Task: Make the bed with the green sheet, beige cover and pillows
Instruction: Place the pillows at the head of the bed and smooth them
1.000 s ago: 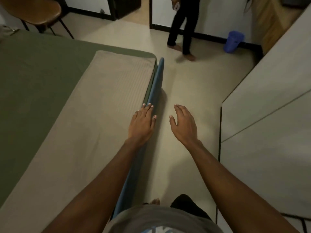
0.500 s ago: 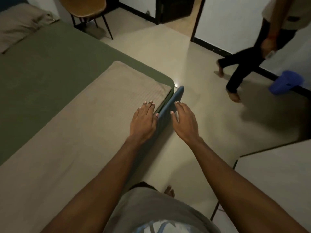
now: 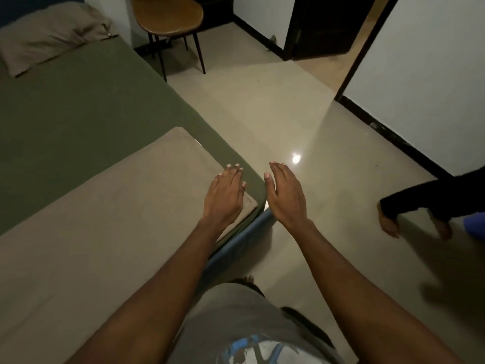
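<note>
Head: beige cover [image 3: 105, 232] atop green sheet [image 3: 78, 122] — chair [image 3: 168, 17] beyond.

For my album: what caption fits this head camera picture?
Bedmaking: left hand over the beige cover, right hand beside the green sheet.

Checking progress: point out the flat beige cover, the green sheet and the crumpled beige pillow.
Flat beige cover [image 3: 105, 232], head view, its middle.
Green sheet [image 3: 65, 122], head view, bare stretch beyond the cover.
Crumpled beige pillow [image 3: 49, 38], head view, its centre.
</note>
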